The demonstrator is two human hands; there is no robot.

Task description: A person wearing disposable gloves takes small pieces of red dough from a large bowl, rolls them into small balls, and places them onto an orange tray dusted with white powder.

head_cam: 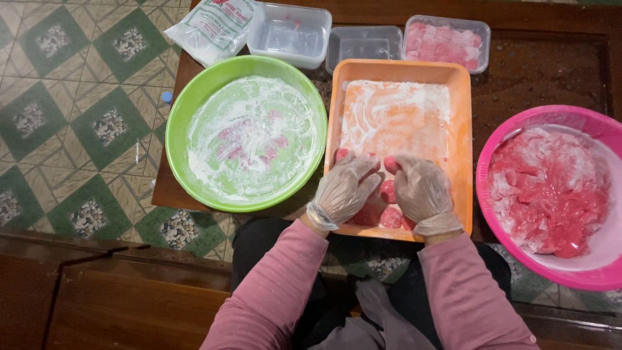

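Note:
Both my hands wear thin clear plastic gloves and rest at the near end of an orange rectangular tray [463,129] dusted with white flour. My left hand [345,188] lies curled over pink dough balls [389,217] in the tray's near corner. My right hand [421,189] sits beside it, its fingers curled around a pink dough ball [391,163] that shows at the fingertips. Several more pink balls lie between and under the hands, partly hidden.
A green round bowl [188,116] coated with flour stands to the left. A pink bowl [583,123] of wet pink dough is at the right. At the back are a flour bag [210,29], two empty clear tubs [290,32] and one tub of pink pieces [447,42]. Tiled floor lies left.

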